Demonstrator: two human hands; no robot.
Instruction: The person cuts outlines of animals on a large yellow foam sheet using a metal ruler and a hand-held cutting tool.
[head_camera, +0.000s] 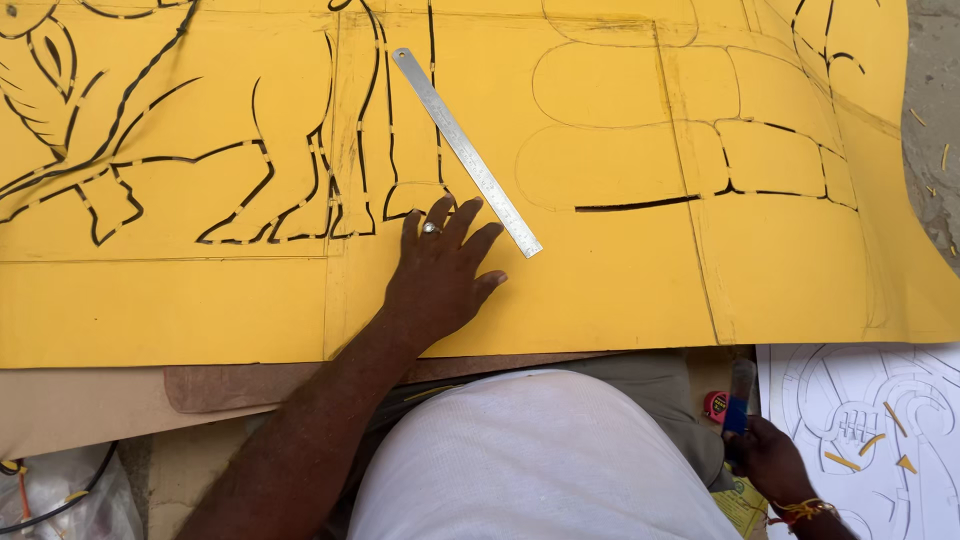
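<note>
Across the yellow stencil sheet (600, 290), animal outlines at left are cut through, while the rounded pencilled shapes at right are mostly uncut. Left hand (440, 275) presses flat, fingers spread, beside the steel ruler (466, 150). Right hand (765, 460) grips a blue-handled cutter (738, 400).

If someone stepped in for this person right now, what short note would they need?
Left hand: flat, fingers spread, pressing on the yellow sheet, beside the lower end of the steel ruler; a ring on one finger.
Right hand: off the sheet, low at the right, holding a blue-handled tool; its tip is blurred.
Done: black slits already follow the animal outline on the left.
Left: the rounded shapes on the right are mostly just pencil lines, with only a few slits.
A white patterned sheet lies at lower right.
</note>
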